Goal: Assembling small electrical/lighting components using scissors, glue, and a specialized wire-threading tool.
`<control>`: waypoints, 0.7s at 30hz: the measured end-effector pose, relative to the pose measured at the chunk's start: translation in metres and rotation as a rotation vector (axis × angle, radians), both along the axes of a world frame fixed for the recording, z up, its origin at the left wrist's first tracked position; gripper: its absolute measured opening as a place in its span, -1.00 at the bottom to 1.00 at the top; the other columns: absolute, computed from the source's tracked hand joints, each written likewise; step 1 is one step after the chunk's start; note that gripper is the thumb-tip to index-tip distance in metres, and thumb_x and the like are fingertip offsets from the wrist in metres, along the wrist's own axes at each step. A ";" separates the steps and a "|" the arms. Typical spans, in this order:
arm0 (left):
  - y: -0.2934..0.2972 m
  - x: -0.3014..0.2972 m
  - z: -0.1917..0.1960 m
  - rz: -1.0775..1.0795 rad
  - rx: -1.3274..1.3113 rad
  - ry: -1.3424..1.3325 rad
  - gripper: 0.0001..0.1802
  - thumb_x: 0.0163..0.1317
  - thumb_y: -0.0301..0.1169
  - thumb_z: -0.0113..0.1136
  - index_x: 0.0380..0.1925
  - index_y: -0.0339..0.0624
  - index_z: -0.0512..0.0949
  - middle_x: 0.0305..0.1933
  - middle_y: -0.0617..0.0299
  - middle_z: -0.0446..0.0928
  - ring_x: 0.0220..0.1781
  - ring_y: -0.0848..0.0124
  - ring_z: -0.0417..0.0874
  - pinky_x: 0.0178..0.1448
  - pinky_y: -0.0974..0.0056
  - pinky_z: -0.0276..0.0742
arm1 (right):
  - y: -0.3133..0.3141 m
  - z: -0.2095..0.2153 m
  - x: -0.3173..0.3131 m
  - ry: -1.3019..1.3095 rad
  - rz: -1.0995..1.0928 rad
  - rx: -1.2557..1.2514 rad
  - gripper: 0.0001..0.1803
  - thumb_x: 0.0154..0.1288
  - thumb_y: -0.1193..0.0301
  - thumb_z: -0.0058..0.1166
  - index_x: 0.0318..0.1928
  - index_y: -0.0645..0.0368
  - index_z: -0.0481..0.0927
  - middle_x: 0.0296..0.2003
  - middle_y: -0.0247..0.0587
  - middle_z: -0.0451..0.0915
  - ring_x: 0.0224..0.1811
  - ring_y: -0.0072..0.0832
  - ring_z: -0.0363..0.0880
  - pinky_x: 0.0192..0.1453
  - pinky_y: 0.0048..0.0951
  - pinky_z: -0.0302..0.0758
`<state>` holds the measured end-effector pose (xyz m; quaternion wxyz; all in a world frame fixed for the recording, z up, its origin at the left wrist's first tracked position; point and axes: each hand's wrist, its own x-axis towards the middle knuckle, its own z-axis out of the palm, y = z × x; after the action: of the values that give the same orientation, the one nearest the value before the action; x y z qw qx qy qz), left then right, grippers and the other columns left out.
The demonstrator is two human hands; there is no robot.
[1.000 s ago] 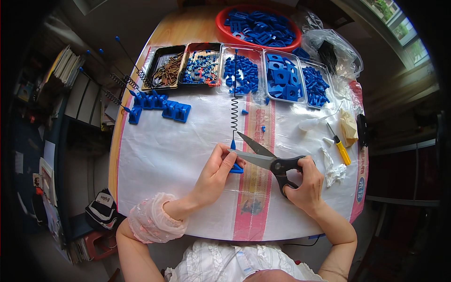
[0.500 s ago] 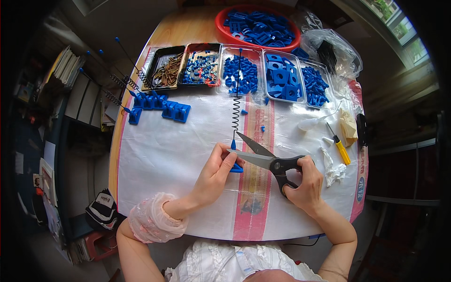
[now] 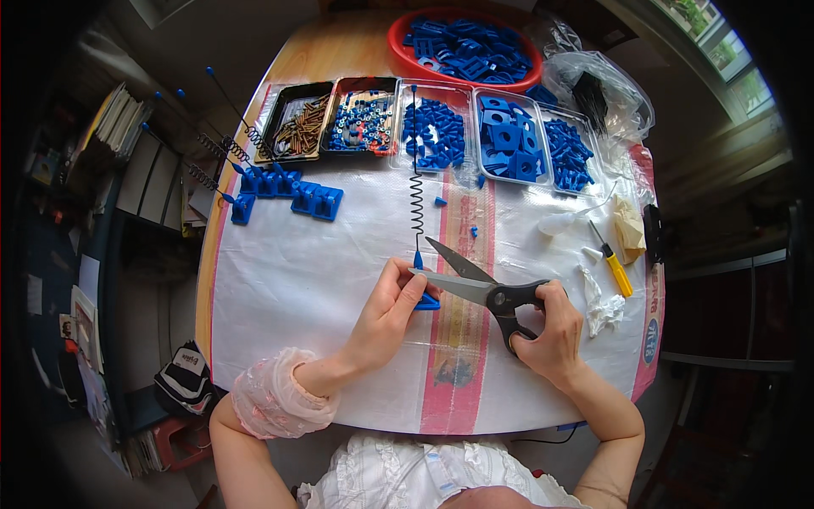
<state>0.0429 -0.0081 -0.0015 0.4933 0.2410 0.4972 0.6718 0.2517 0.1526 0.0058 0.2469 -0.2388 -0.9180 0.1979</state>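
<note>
L hand (image 3: pixel 386 318) was closed in a pinch on the small blue base piece (image 3: pixel 426 301), fingers (image 3: pixel 413 293) pressing it to the bench (image 3: pixel 297 280). R hand (image 3: pixel 551 335) was wrapped through the black handles of the scissors (image 3: pixel 479 288); blades stood partly open, tips pointing toward the L fingers, just above the base piece. The coil spring (image 3: pixel 416 199) rose from that piece and ran straight away from the fingers toward the trays.

Judgement, for a clean cut: keep L fingers clear of the blades, hold the base flat, set blades square to the stem, close in one stroke.

Beyond R hand: yellow-handled screwdriver (image 3: pixel 612 263) w/ crumpled white scraps. Beyond L fingers, to their left: assembled blue spring units (image 3: pixel 288 191). Farthest: row of parts trays (image 3: pixel 432 127), then red bowl (image 3: pixel 398 47) of blue parts.
</note>
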 end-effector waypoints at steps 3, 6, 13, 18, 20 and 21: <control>0.001 0.000 0.002 0.008 0.011 0.025 -0.76 0.65 -0.24 -0.16 -0.01 -0.20 0.33 -0.14 0.24 0.50 -0.04 0.55 0.51 0.16 0.38 0.47 | 0.000 0.001 0.000 0.003 0.000 -0.006 -0.46 -0.31 0.55 0.35 -0.21 0.24 0.40 -0.39 -0.11 0.49 -0.40 -0.17 0.56 -0.34 -0.26 0.49; 0.001 -0.001 0.002 -0.001 0.027 0.044 -0.76 0.65 -0.25 -0.16 -0.02 -0.20 0.33 -0.14 0.24 0.49 -0.04 0.54 0.51 0.17 0.38 0.46 | 0.000 0.002 -0.001 0.003 -0.002 -0.011 -0.47 -0.31 0.55 0.35 -0.21 0.24 0.40 -0.39 -0.11 0.49 -0.41 -0.18 0.56 -0.34 -0.26 0.49; 0.001 -0.002 -0.005 -0.010 0.041 0.036 -0.76 0.65 -0.26 -0.16 -0.04 -0.22 0.33 -0.15 0.24 0.49 -0.06 0.56 0.50 0.16 0.39 0.46 | 0.000 0.001 -0.001 0.006 -0.004 0.000 -0.46 -0.31 0.55 0.35 -0.21 0.23 0.40 -0.39 -0.12 0.49 -0.41 -0.19 0.55 -0.35 -0.27 0.48; 0.000 -0.002 -0.004 -0.010 0.032 0.019 -0.77 0.65 -0.26 -0.15 -0.04 -0.23 0.34 -0.16 0.24 0.49 -0.07 0.56 0.50 0.15 0.39 0.47 | 0.000 0.000 0.000 0.009 -0.001 0.008 -0.46 -0.32 0.55 0.34 -0.21 0.23 0.40 -0.38 -0.12 0.49 -0.41 -0.19 0.55 -0.35 -0.27 0.47; 0.000 -0.002 -0.002 -0.013 0.026 0.007 -0.77 0.65 -0.27 -0.15 -0.05 -0.23 0.34 -0.16 0.24 0.49 -0.07 0.56 0.51 0.15 0.39 0.48 | 0.000 0.000 0.000 0.011 -0.001 0.009 -0.46 -0.32 0.55 0.34 -0.21 0.23 0.40 -0.38 -0.12 0.48 -0.40 -0.19 0.55 -0.35 -0.26 0.47; 0.000 -0.003 -0.002 -0.015 0.022 0.002 -0.77 0.65 -0.27 -0.14 -0.05 -0.23 0.34 -0.16 0.24 0.50 -0.07 0.56 0.51 0.15 0.40 0.48 | 0.000 0.000 0.000 0.010 -0.003 0.010 -0.46 -0.32 0.55 0.34 -0.21 0.23 0.40 -0.38 -0.12 0.48 -0.40 -0.19 0.55 -0.35 -0.26 0.47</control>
<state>0.0403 -0.0079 -0.0034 0.4951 0.2507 0.4883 0.6735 0.2515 0.1521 0.0059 0.2530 -0.2379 -0.9174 0.1943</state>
